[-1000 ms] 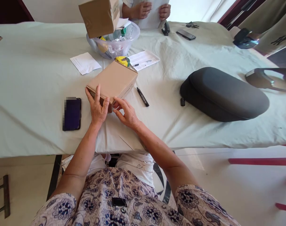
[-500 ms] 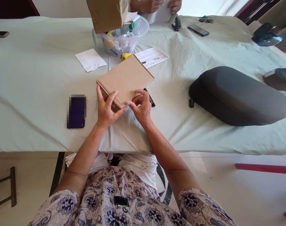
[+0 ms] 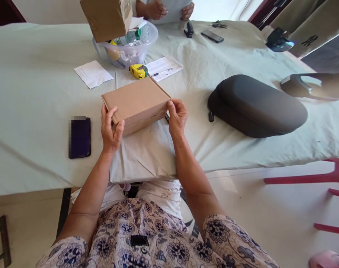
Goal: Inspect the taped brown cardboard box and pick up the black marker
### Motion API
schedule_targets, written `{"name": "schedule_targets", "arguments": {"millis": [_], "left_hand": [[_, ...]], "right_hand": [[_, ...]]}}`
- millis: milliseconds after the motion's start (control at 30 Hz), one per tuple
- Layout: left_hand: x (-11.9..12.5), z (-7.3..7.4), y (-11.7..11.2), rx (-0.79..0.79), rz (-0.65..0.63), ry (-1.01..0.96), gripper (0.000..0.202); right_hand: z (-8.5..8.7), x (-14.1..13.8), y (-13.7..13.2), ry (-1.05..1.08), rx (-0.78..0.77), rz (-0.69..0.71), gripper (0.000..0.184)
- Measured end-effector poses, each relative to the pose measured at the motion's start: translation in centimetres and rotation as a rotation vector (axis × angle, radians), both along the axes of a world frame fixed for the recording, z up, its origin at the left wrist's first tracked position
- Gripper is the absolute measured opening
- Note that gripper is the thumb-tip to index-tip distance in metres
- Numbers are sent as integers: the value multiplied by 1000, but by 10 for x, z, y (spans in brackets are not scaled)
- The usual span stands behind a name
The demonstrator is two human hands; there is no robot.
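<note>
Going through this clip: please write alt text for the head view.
The left hand and right hand grip a flat cardboard box by its ends over a pale green tablecloth. Nearby lie a phone, a tape measure and a dark zip case; farther off, a second box tops a clear bowl.

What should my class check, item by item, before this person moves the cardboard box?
Left hand gripping the cardboard box at its near side: ok.
Right hand gripping the box's right end: ok.
Box top closed, with no flap sticking up: ok.
Box clear of the yellow tape measure behind it: ok.
Phone apart from the left hand: ok.
Box lifted off the pale green tablecloth: cannot tell.
</note>
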State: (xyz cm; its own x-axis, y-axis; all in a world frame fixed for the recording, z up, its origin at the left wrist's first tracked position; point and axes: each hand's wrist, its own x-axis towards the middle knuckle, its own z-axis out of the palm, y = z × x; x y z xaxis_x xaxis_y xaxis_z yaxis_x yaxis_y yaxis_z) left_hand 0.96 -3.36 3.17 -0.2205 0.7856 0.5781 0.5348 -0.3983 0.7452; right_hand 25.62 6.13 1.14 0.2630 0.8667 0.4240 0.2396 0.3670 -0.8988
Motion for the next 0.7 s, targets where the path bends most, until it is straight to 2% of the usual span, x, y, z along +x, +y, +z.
{"name": "schedule_targets", "arguments": {"millis": [167, 400, 567, 700], "left_hand": [[-6, 4, 4, 39, 95, -65, 68], [-17, 0, 11, 96, 198, -71, 72], [-21, -2, 13, 101, 174, -115, 70], [-18, -5, 14, 57, 159, -166, 71]], "right_hand": [[9, -8, -10, -21, -7, 67, 51], [6, -11, -12, -72, -69, 89, 57], [7, -17, -13, 90, -76, 207, 60], [9, -22, -13, 123, -30, 221, 61]]}}
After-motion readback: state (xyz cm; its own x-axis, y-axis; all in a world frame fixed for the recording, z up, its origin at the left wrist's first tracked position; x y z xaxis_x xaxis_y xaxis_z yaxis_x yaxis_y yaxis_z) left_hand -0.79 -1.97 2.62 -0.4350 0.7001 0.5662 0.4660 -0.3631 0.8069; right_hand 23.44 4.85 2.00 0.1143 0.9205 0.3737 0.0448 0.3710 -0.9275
